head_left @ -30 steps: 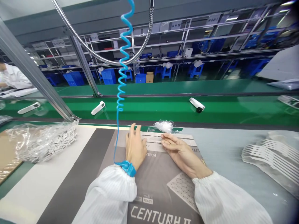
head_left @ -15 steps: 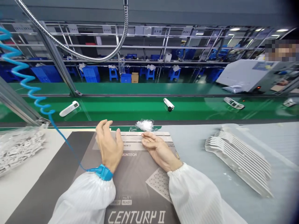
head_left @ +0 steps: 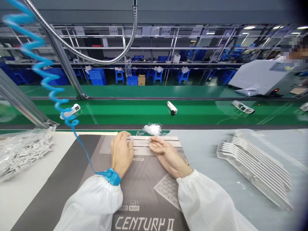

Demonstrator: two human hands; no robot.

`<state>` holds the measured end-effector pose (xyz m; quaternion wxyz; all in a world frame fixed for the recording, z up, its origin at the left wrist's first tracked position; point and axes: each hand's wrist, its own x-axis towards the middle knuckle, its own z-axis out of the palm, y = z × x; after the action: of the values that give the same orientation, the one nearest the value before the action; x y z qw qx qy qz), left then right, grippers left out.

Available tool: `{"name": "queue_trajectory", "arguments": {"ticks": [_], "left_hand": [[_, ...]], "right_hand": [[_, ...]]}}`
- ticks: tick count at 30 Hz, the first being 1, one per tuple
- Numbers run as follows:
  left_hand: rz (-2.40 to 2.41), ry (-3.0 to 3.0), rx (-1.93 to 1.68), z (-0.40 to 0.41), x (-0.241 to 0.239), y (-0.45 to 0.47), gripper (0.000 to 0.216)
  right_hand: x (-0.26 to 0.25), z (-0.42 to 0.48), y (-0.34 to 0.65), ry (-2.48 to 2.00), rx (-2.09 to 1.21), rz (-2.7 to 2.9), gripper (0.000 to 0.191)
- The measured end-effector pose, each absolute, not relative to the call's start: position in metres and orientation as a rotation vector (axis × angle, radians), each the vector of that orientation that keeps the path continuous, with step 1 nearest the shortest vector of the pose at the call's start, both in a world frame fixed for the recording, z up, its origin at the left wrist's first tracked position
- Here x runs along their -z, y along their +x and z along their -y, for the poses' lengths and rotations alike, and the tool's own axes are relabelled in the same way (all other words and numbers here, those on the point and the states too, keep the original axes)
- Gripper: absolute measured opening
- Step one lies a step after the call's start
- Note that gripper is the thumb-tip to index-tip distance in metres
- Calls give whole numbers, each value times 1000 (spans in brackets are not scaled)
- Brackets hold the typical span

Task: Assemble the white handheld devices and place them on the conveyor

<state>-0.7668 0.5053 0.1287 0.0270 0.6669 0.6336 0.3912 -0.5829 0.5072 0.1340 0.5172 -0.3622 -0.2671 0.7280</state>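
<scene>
My left hand [head_left: 121,154] lies on a pale strip [head_left: 154,142] at the far edge of a flat grey printed box [head_left: 141,173] marked "CENTURY II", with its fingertips on the strip. My right hand [head_left: 167,155] sits just to the right, its fingertips curled onto the same strip; I cannot tell whether they pinch it. A small clear bag of white material [head_left: 152,129] lies just beyond the strip, touching neither hand. A blue wrist strap [head_left: 111,176] circles my left wrist, and its coiled blue cord [head_left: 51,77] rises to the upper left.
A clear bag of small white parts [head_left: 24,149] lies to the left. A stack of white plastic frames [head_left: 252,168] lies on the right. Beyond the bench runs a green conveyor belt [head_left: 120,112] carrying white devices [head_left: 172,107]. A person [head_left: 293,53] stands behind a machine [head_left: 262,77].
My left hand has come down from raised fingers onto the strip. The view has levelled and turned, and the coiled cord has swung left. My right hand has barely moved.
</scene>
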Motion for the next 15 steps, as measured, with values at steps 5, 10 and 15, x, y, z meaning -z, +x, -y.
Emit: {"name": "queue_trajectory", "arguments": {"ticks": [5,10,15], "left_hand": [[-1947,2060,-1226,-505,-128,-767,18],[-1945,2049,-1223,-505,-126,-766,19],[-2076,2029,-1271,-501,-132,-762,45]], "right_hand": [[-135,-506,-583,-875,-1749,635,40],[-135,-507,-583,-877,-1747,638,39],[-133,-508,-583,-878,-1744,653,39]]}}
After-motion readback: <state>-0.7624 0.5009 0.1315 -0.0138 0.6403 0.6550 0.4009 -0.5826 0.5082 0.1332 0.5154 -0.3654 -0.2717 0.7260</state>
